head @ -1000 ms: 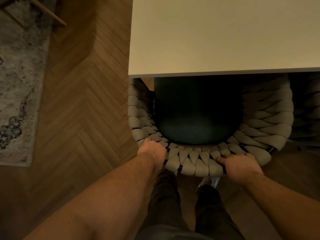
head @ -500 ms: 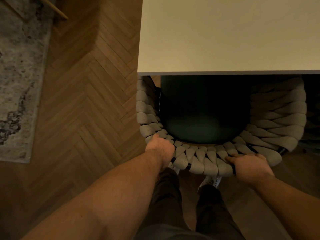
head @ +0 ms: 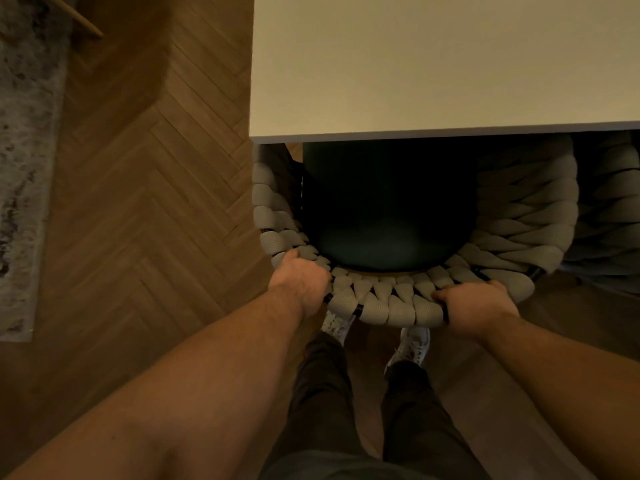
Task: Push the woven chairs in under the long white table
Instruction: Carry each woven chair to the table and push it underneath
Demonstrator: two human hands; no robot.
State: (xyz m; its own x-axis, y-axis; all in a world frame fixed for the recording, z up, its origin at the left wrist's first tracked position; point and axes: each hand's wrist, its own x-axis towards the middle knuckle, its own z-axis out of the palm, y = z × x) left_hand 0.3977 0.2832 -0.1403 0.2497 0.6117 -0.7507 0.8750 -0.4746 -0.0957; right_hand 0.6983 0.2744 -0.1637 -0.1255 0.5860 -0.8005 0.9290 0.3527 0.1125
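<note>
Both hands are clamped on the curved back rim of the chair (head: 388,303), left hand (head: 300,284) on the left side, right hand (head: 476,306) on the right. Its dark seat (head: 384,216) sits partway under the table (head: 433,64), at the table's left end.

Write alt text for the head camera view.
Both hands, left hand and right hand, grip the curved back of a woven chair partly tucked under a long white table. Herringbone wood floor lies left.
</note>
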